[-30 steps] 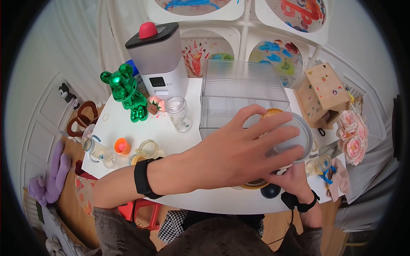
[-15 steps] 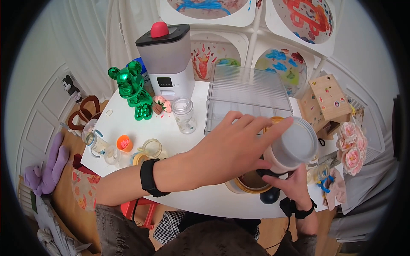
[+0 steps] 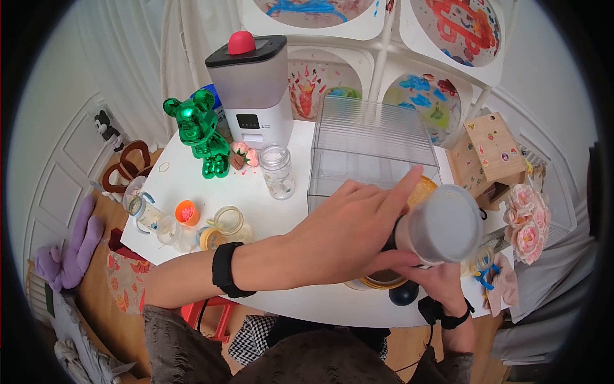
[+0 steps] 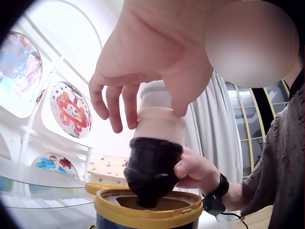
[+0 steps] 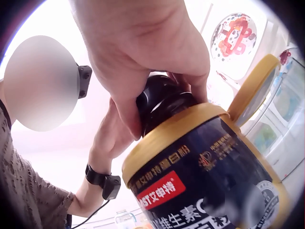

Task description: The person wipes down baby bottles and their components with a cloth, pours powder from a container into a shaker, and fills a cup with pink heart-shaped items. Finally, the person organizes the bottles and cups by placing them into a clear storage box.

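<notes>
A cylindrical container (image 3: 441,224) with a grey top, pale pink body and black tapered end (image 4: 155,164) stands tilted over a yellow-rimmed tub (image 5: 186,181). My right hand (image 3: 441,281) grips its black end, which reaches down to the tub's mouth in the left wrist view. Around the container's upper side, my left hand (image 3: 348,233) is spread loosely, index finger stretched out and thumb (image 4: 183,102) against the pale body. The tub has a dark blue label, and its yellow lid (image 5: 252,90) is raised on a hinge.
Behind the hands lies a clear plastic box (image 3: 371,141). Left of it are a glass jar (image 3: 277,173), a white dispenser (image 3: 262,121) and a green bear figure (image 3: 198,134). An orange cup (image 3: 187,212) and a wooden house (image 3: 489,153) flank the table; a dark ball (image 3: 404,292) sits near its front edge.
My left hand has drawn back leftward off the container's grey top. The container now leans farther right and toward me, still held by the right hand. The camera view has shifted slightly.
</notes>
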Demonstrator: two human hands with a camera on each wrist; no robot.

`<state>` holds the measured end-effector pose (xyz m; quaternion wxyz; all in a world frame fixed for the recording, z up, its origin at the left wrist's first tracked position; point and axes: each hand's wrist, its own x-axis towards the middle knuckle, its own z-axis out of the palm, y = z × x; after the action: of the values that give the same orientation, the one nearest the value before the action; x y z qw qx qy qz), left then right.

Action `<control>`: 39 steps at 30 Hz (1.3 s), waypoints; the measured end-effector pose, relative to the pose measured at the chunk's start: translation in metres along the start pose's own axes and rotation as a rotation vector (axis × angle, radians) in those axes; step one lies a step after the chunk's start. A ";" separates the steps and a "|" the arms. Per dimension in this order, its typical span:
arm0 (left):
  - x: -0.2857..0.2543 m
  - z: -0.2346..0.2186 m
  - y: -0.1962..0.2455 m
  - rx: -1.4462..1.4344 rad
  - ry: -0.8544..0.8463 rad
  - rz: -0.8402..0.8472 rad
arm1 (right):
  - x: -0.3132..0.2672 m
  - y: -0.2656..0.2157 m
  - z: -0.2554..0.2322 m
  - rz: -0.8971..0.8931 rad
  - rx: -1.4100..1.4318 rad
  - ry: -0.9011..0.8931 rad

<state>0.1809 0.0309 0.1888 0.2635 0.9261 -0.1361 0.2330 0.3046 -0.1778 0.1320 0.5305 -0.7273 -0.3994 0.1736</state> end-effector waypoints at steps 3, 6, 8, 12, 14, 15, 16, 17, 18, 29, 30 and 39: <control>0.003 -0.003 0.002 -0.066 -0.147 -0.167 | 0.004 -0.004 0.000 -0.046 -0.103 -0.044; 0.004 0.000 0.001 -0.289 -0.122 -0.150 | -0.007 0.005 0.003 -0.051 0.046 0.060; 0.007 0.000 0.003 -0.311 -0.149 -0.165 | -0.006 0.013 0.000 -0.037 0.017 0.035; 0.008 0.002 -0.001 -0.418 -0.187 -0.270 | 0.000 0.002 -0.003 -0.020 -0.123 -0.051; 0.009 -0.002 0.007 -0.408 -0.174 -0.230 | -0.006 0.003 0.001 -0.032 -0.022 0.003; 0.009 -0.003 0.009 -0.404 -0.170 -0.189 | -0.009 0.004 0.003 -0.034 0.080 0.062; 0.010 -0.004 0.008 -0.406 -0.173 -0.189 | -0.007 0.002 0.003 -0.032 0.081 0.064; 0.012 -0.005 0.005 -0.458 -0.187 -0.244 | -0.004 0.000 0.002 -0.012 0.007 0.028; 0.012 -0.005 0.004 -0.508 -0.199 -0.298 | -0.003 -0.001 0.001 0.006 -0.069 -0.009; 0.007 0.001 0.001 -0.504 -0.152 -0.224 | -0.006 0.000 0.003 0.023 0.046 0.056; 0.007 0.001 0.003 -0.500 -0.121 -0.155 | -0.009 0.002 0.003 0.058 0.098 0.087; -0.036 0.024 -0.021 0.030 -0.319 -0.286 | -0.017 0.016 0.008 0.058 -0.007 0.153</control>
<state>0.1669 0.0400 0.1442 0.2553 0.9650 -0.0398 0.0459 0.2949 -0.1873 0.1118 0.5517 -0.7515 -0.3370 0.1315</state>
